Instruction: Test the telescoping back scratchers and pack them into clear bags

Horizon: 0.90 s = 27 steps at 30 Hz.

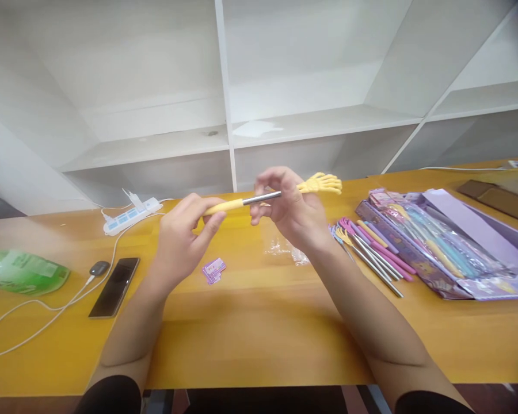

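Slim back scratcher with yellow sleeve, silver metal rod and yellow hand-shaped head [262, 198] is held above the far middle of the orange-brown wooden worktop [259, 345]; left hand [179, 241] has its fingers clasped on the sleeve, right hand [301, 217] has its fingers part-curled about the rod by the head (firm grip or not, cannot tell). Judged light and stiff, bare rod probably slick, thin prongs the likeliest part to bend; best hold: the sleeve.

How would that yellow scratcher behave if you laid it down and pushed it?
The scratcher is probably stiff, its metal rod looking straight. Being slim, it is likely light for its length. Its rounded handle might roll, but the splayed head would likely stop it.
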### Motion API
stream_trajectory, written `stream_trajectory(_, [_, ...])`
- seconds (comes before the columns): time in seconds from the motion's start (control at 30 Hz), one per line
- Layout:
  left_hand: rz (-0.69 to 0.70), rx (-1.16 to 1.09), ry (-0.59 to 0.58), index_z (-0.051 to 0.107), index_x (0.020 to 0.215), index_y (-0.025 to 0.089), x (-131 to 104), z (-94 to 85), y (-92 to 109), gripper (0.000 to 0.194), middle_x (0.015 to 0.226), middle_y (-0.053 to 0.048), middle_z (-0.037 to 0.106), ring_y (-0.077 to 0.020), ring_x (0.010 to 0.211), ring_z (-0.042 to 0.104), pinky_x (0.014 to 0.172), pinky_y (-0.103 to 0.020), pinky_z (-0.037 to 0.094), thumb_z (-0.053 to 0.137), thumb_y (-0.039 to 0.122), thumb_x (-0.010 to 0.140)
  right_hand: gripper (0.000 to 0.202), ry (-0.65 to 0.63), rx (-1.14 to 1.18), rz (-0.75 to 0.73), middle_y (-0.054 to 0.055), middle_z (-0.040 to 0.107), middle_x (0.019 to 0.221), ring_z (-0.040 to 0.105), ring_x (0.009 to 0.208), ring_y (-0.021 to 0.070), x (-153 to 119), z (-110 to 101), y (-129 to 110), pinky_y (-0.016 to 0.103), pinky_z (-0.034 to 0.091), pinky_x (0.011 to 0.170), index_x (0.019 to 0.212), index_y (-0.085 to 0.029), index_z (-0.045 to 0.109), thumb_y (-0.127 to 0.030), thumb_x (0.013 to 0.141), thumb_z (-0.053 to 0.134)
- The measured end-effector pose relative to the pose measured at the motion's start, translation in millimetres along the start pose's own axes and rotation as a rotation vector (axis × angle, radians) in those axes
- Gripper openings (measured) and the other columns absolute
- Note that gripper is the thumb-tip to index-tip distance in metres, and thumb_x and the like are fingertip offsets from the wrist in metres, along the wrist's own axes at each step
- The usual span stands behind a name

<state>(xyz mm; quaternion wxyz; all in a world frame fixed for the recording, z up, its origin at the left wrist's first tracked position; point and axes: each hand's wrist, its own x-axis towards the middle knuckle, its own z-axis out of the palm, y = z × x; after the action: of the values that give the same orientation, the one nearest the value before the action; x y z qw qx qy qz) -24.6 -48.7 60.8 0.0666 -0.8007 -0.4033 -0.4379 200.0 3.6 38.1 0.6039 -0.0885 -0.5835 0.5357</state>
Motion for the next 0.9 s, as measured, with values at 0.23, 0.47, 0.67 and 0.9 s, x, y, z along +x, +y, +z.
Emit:
stream_trajectory(0.23, [-0.018, 0.149, 0.046, 0.075, 0.101, 0.026, 3, -28.6, -23, 0.02, 0.076, 0.001, 0.066, -0.016, 0.07, 0.056, 0.067, -0.032, 0.042, 0.064, 0.039, 0.111, 0.064, 0.119, -0.398, -0.196, 0.0, 0.069, 0.112, 0.068, 0.078, 0.0144, 12, -37, -13, 0.032, 0.064, 0.068, 0.142, -0.038, 0.065, -0.04, 0.085, 0.094])
stream_trajectory(0.47, [0.103, 0.322, -0.052, 0.077, 0.109, 0.026, 5, -31.1, -42, 0.023, 0.079, -0.002, 0.066, -0.0206, 0.075, 0.053, 0.071, -0.036, 0.042, 0.062, 0.044, 0.111, 0.009, 0.042, -1.188, -0.675, 0.001, 0.072, 0.089, 0.065, 0.08, 0.0167, 6, -36, -18, 0.032, 0.052, 0.072, 0.102, -0.031, 0.081, -0.026, 0.105, 0.073])
stream_trajectory(0.67, [0.267, 0.479, 0.079, 0.078, 0.117, 0.031, 7, -15.0, -44, 0.016, 0.083, -0.004, 0.069, -0.0223, 0.077, 0.053, 0.069, -0.038, 0.036, 0.065, 0.036, 0.11, 0.012, 0.057, -1.387, -0.683, 0.003, 0.071, 0.086, 0.061, 0.079, 0.0181, 6, -36, -8, 0.032, 0.046, 0.069, 0.1, -0.029, 0.077, -0.033, 0.108, 0.069])
stream_trajectory(0.9, [0.337, 0.45, 0.157, 0.078, 0.118, 0.032, 5, -0.8, -33, 0.014, 0.087, -0.004, 0.074, -0.0203, 0.076, 0.057, 0.068, -0.036, 0.036, 0.071, 0.03, 0.106, 0.009, 0.069, -1.502, -0.762, 0.003, 0.072, 0.085, 0.057, 0.076, 0.0188, 0, -25, -12, 0.035, 0.042, 0.068, 0.104, -0.029, 0.075, -0.029, 0.109, 0.067])
